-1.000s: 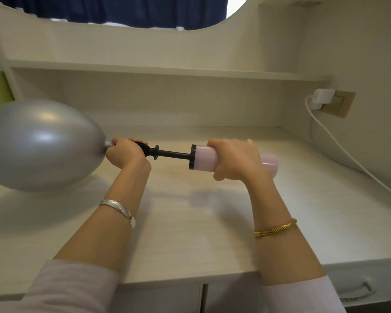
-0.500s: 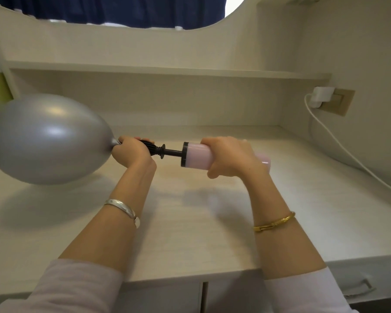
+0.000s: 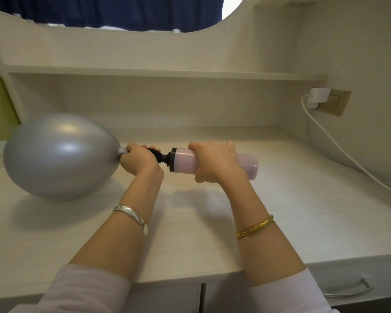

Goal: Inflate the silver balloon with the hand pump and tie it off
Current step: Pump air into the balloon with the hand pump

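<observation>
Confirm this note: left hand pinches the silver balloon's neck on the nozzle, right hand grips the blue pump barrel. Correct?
Not quite. In the head view the pump barrel is pink, not blue. The rest holds: the left hand holds the silver balloon at the nozzle, the right hand grips the barrel.

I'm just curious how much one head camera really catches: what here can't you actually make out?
- Balloon neck and pump nozzle: hidden inside the left hand, so the seal onto the silver balloon is unseen.
- Middle of the pink pump: covered by the right hand.
- White cable: cut off at the right edge; its far end is unknown.
- Drawer handle: only partly shown at the bottom edge.
</observation>
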`<state>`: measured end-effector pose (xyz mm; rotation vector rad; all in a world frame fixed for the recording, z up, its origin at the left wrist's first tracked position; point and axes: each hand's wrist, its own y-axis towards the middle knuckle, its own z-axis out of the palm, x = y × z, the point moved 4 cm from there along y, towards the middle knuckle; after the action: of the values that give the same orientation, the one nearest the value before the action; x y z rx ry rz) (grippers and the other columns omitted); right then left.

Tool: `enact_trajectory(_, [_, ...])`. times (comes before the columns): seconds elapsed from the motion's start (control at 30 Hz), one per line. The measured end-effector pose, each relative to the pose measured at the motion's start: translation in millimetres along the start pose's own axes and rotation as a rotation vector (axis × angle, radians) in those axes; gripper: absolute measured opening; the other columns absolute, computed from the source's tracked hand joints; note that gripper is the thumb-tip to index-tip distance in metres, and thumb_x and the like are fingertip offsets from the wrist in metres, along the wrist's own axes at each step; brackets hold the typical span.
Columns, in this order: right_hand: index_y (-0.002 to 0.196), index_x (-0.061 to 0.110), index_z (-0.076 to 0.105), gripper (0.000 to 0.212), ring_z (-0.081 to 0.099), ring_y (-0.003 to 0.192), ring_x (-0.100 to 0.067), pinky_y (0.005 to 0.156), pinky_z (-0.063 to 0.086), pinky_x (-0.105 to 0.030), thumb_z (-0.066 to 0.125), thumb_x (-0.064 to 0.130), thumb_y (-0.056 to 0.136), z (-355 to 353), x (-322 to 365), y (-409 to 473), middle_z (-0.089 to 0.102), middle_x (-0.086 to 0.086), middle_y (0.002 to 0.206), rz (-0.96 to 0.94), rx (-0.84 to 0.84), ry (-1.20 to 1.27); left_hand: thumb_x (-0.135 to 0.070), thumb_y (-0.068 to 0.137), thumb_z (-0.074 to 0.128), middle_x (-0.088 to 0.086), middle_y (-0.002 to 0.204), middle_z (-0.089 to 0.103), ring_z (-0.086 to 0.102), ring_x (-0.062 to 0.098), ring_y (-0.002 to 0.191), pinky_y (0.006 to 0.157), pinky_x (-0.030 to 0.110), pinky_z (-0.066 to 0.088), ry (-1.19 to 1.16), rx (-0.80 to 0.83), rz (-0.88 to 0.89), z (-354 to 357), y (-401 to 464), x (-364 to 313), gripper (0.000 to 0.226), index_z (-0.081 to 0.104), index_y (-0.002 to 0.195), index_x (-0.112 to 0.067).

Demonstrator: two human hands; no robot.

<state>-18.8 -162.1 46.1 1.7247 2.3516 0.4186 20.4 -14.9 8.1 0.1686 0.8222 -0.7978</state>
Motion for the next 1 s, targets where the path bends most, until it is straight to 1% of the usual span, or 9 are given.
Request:
enact_trajectory(0.13, [0.102,0.029,0.051,0.042,0.049,0.077,-0.022,0.074,0.03,-0.036,0.068,0.019,0.065,1.0,-7.2,-3.1,0.054,0.006,0.084,-0.009,0.009,0.068,-0.008,0.094,0.025,0.002,0.043,0.046,0.04,0.008,0.02,0.035,0.018,0.04,0.017,0.008,0.011,0.0,6.4,-5.6,0.034,0.033,0.062,-0.013])
enact_trajectory(0.23, [0.102,0.032,0.053,0.045,0.048,0.076,-0.021,0.076,0.031,-0.037,0.07,0.022,0.061,-10.1,-29.7,-8.4,0.055,0.007,0.083,0.033,0.0,0.057,-0.01,0.095,0.025,0.005,0.05,0.046,0.043,0.009,0.021,0.036,0.019,0.042,0.034,-0.017,0.03,-0.6,19.9,-20.6,0.034,0.033,0.062,-0.013])
enact_trajectory(0.33, [0.095,0.033,0.052,0.043,0.05,0.074,-0.021,0.074,0.027,-0.034,0.07,0.018,0.059,-16.4,-48.7,-14.0,0.058,0.007,0.082,0.081,0.005,0.063,-0.009,0.095,0.025,0.005,0.053,0.045,0.043,0.01,0.022,0.033,0.016,0.04,0.013,-0.043,0.039,-4.2,32.5,-30.8,0.033,0.033,0.062,-0.013])
enact_trajectory(0.4, [0.093,0.032,0.052,0.042,0.05,0.074,-0.022,0.072,0.026,-0.034,0.069,0.016,0.058,-16.0,-52.4,-15.6,0.058,0.007,0.081,0.099,0.011,0.058,-0.01,0.095,0.025,0.005,0.053,0.045,0.043,0.009,0.022,0.034,0.017,0.04,0.027,-0.05,0.035,-6.0,34.5,-31.4,0.034,0.033,0.062,-0.013])
enact_trajectory(0.53, [0.094,0.031,0.051,0.041,0.049,0.074,-0.022,0.076,0.027,-0.037,0.068,0.014,0.061,-12.2,-41.2,-12.8,0.056,0.006,0.081,0.083,-0.005,0.032,-0.01,0.095,0.024,0.005,0.051,0.046,0.042,0.008,0.02,0.033,0.016,0.039,0.055,-0.044,0.05,-2.7,24.7,-24.1,0.035,0.033,0.061,-0.013])
enact_trajectory(0.7, [0.098,0.029,0.051,0.041,0.047,0.075,-0.024,0.073,0.027,-0.036,0.067,0.016,0.063,-3.8,-15.0,-3.3,0.054,0.005,0.081,0.021,-0.016,0.032,-0.01,0.095,0.024,0.008,0.052,0.045,0.042,0.01,0.022,0.031,0.014,0.038,0.048,-0.006,0.05,4.5,10.4,-9.9,0.033,0.032,0.063,-0.011])
enact_trajectory(0.87, [0.104,0.03,0.052,0.047,0.051,0.079,-0.024,0.073,0.029,-0.035,0.07,0.018,0.062,-3.7,-19.7,-4.7,0.056,0.005,0.086,0.008,0.02,0.073,-0.011,0.095,0.024,0.008,0.054,0.045,0.042,0.01,0.022,0.033,0.018,0.04,0.038,-0.006,0.033,1.5,18.1,-13.9,0.033,0.031,0.063,-0.012])
enact_trajectory(1.0, [0.099,0.032,0.054,0.045,0.051,0.075,-0.022,0.069,0.03,-0.032,0.07,0.019,0.058,-12.3,-45.9,-15.1,0.059,0.006,0.084,0.072,0.017,0.084,-0.011,0.095,0.024,0.007,0.051,0.047,0.043,0.011,0.023,0.04,0.021,0.042,0.066,-0.024,0.043,-0.5,27.8,-24.8,0.034,0.033,0.062,-0.012])
